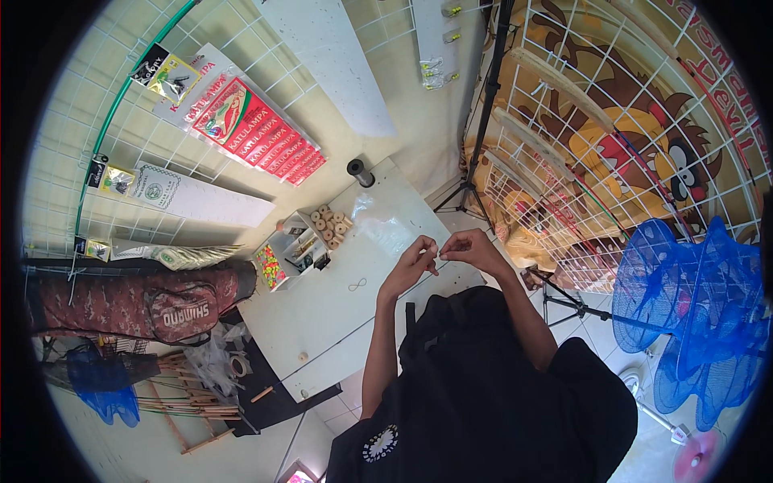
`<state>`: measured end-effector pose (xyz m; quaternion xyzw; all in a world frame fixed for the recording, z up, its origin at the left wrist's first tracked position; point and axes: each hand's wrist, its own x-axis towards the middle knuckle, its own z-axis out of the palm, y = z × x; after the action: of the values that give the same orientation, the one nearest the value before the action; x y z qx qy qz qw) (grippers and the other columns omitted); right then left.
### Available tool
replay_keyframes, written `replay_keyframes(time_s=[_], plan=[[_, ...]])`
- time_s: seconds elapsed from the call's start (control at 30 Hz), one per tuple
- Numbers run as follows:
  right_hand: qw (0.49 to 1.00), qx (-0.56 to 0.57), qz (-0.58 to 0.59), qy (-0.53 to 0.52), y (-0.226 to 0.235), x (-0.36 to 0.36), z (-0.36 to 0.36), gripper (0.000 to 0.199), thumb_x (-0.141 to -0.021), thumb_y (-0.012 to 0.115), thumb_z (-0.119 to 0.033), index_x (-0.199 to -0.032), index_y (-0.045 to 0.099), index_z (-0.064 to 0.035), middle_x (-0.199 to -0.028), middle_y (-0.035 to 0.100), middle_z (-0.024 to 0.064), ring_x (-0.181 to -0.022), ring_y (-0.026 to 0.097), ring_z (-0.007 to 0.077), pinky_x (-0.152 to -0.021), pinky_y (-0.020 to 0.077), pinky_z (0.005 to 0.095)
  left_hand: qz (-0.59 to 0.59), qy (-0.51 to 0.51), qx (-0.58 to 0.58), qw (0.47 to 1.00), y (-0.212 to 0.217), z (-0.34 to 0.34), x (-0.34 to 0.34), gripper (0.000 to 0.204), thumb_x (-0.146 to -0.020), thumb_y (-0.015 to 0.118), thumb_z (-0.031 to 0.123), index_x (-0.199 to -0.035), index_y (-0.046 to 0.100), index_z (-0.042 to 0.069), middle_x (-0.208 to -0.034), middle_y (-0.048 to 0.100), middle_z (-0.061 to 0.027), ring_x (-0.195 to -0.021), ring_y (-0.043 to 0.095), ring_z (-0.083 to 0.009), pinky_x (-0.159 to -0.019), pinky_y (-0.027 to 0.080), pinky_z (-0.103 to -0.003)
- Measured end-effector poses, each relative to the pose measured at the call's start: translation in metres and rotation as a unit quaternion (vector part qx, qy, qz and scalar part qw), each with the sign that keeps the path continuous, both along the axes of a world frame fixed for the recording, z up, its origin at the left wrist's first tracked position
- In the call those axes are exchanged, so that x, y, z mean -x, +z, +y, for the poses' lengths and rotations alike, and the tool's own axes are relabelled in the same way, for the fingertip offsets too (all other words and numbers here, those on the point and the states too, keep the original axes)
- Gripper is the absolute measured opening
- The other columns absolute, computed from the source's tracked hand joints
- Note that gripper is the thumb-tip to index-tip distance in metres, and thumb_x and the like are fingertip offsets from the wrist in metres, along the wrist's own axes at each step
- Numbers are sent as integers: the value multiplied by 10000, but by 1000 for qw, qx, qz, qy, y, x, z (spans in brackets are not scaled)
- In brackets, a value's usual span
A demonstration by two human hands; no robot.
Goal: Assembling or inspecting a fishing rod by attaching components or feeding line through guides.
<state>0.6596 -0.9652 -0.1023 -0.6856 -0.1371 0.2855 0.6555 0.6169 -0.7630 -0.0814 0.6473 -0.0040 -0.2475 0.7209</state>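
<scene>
Bearings are taken from the hands, with 12 o'clock at the upper edge of the view.

Hands: the left hand [412, 263] and right hand [475, 250] are raised in front of the body, close together, above the far right part of a white table [334, 322]. The fingers of each are bent inward, thumb toward index finger, tips facing the other hand. Whether either grip is closed on an item cannot be told; anything between the fingertips is too small to make out.

Nearest item: a clear plastic bag [380, 225] lies crumpled on the table at 10 o'clock, just beyond the left hand.

Table: a loop of cord [357, 284] lies between 8 and 9 o'clock, and a small ring [303, 357] at 8, near the table edge. A divided box [300, 234] sits at 9 o'clock; it holds bright beads [271, 266] and, at its far side, wooden rings [325, 219]. A dark tube [360, 172] stands between 10 and 11.

Surroundings: red packets [259, 133] hang on the wall grid at 10 o'clock. A camouflage bag [145, 302] lies near 9, well apart. Blue nets [692, 310] hang between 3 and 4.
</scene>
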Motion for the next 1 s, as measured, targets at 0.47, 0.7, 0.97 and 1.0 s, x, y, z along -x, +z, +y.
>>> replay_keyframes(time_s=[0.47, 0.7, 0.97, 1.0], plan=[[999, 0, 8, -31, 4, 3, 1, 162, -839, 741, -132, -926, 718, 3, -841, 706, 50, -791, 646, 93, -729, 512, 239, -27, 7, 8, 1000, 6, 3, 0, 174, -1024, 475, 207, -1035, 476, 33, -955, 509, -35, -791, 565, -121, -780, 507, -302], [998, -16, 34, -57, 12, 3, 2, 176, -849, 729, -125, -961, 705, 9, -862, 707, 63, -818, 657, 103, -771, 515, 246, -50, 16, -37, 998, 4, 5, -1, 163, -1013, 499, 201, -1021, 482, 40, -847, 528, -26, -750, 574, -114, -719, 481, -276], [996, -47, 59, -45, 14, 5, -1, 178, -847, 729, -190, -943, 722, -40, -828, 696, 10, -761, 600, 65, -719, 472, 240, -46, 5, -55, 997, 3, 9, -1, 133, -999, 510, 176, -1032, 480, 50, -835, 553, -32, -758, 590, -132, -719, 461, -277], [996, -47, 62, -44, 14, 5, -1, 172, -843, 734, -188, -929, 723, -39, -824, 694, 9, -754, 596, 62, -711, 469, 238, -50, 6, -51, 997, 3, 9, -1, 138, -997, 515, 180, -1030, 481, 50, -830, 553, -31, -758, 590, -132, -723, 461, -280]])
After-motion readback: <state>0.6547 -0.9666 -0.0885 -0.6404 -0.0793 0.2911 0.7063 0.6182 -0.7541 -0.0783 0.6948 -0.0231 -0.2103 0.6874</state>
